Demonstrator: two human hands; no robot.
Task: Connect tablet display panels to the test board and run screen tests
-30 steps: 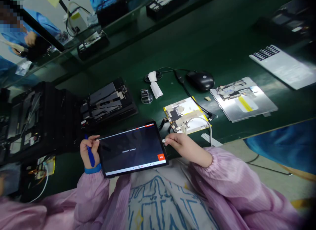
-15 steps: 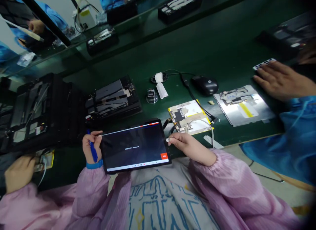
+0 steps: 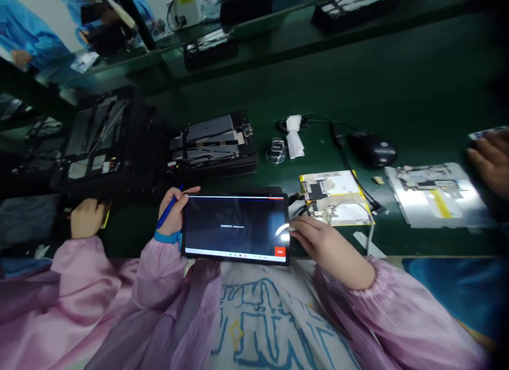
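Note:
A tablet (image 3: 234, 213) with a lit dark screen and a red box in its lower right corner is held up in front of my body. My left hand (image 3: 172, 213) grips its left edge, with a blue pen (image 3: 169, 211) tucked between the fingers. At the tablet's right edge, my right hand (image 3: 322, 243) is closed on the end of a white cable (image 3: 371, 235); the plug itself is mostly hidden by the fingers. Just behind that hand lies a white and silver device panel (image 3: 338, 192) with yellow edges.
Black device housings (image 3: 214, 142) are stacked at the left, beside a taller stack (image 3: 103, 137). A mouse (image 3: 374, 148), a coiled cable with a white wrap (image 3: 294, 137) and a silver plate (image 3: 433, 192) lie on the green table. Co-workers' hands are at left (image 3: 86, 219) and right (image 3: 493, 160).
The view has turned, so the table's things sit further right or differently angled. The tablet looks more level. Both my hands keep their holds on it and the cable.

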